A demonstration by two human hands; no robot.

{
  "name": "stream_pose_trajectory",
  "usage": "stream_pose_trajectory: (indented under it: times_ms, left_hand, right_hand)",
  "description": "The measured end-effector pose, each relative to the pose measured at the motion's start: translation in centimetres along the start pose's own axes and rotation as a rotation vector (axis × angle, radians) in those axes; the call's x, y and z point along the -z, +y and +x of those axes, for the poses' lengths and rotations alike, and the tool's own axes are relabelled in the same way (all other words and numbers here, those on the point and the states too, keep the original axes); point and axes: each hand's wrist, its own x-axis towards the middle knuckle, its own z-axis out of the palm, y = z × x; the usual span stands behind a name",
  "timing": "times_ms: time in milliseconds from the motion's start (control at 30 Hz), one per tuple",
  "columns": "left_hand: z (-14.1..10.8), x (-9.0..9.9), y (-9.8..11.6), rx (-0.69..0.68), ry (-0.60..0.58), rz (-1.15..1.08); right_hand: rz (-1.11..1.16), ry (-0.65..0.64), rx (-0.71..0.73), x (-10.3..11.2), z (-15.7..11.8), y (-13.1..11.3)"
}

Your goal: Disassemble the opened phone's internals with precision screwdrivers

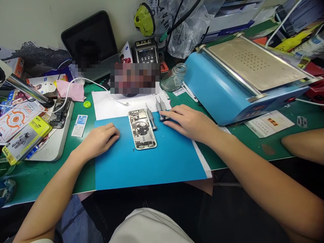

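An opened phone lies on a blue sheet, its inner parts showing. One grey screwdriver rests along the phone's upper right edge. Two more screwdrivers lie side by side to the right of it. My right hand reaches in from the right, its fingertips at the ends of these two; whether it grips one is hard to make out. My left hand rests on the left part of the blue sheet, fingers curled in, with nothing visible in it. A tiny piece lies beside the phone's lower left corner.
A blue machine with a metal plate stands at the right, a glass jar beside it. Boxes and phone parts sit on a white tray at the left. Another person's arm rests at the right edge.
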Motion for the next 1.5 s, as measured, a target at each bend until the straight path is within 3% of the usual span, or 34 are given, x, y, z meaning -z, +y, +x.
stream_pose_trajectory:
  times_ms: [200, 333, 433, 633, 733, 900, 1067, 1167, 1333, 1433, 1500]
  left_hand:
    - [0.0, 0.0, 0.0, 0.010, -0.007, -0.006]
    - [-0.1, 0.2, 0.0, 0.019, 0.020, -0.133]
    - [0.0, 0.3, 0.2, 0.043, 0.034, -0.274]
    - [0.3, 0.3, 0.7, 0.101, 0.033, -0.428]
    - [0.4, 0.4, 0.7, 0.125, 0.057, -0.491]
    - [0.4, 0.2, 0.3, 0.194, 0.107, -0.586]
    - [0.6, -0.2, 0.2, 0.272, 0.146, -0.655]
    - [0.7, -0.2, 0.2, 0.278, 0.149, -0.647]
    - [0.7, -0.2, 0.2, 0.301, 0.145, -0.722]
    - [0.8, -0.3, 0.0, 0.321, 0.155, -0.820]
    - [0.9, -0.3, -0.1, 0.325, 0.175, -0.883]
  right_hand:
    - [0.006, 0.017, -0.030, 0.8, -0.3, -0.3]
    - [0.034, 0.056, 0.129, 1.3, 0.5, -2.0]
    - [0.051, 0.021, 0.213, 0.9, 1.0, -3.1]
    - [0.134, 0.017, 0.171, -0.5, 1.5, -3.3]
    - [0.290, 0.026, 0.081, 0.4, 1.3, -3.8]
    - [0.741, 0.172, -0.409, 4.3, -1.0, -5.4]
    - [1.069, 0.296, -0.700, 6.3, -3.3, -5.6]
    - [1.178, 0.279, -0.757, 5.8, -3.4, -5.0]
    - [1.177, 0.257, -0.720, 4.3, -2.9, -4.1]
    - [1.034, 0.344, -0.708, 3.9, -2.5, -4.3]
    - [0.783, 0.387, -0.666, 3.7, -2.1, -4.7]
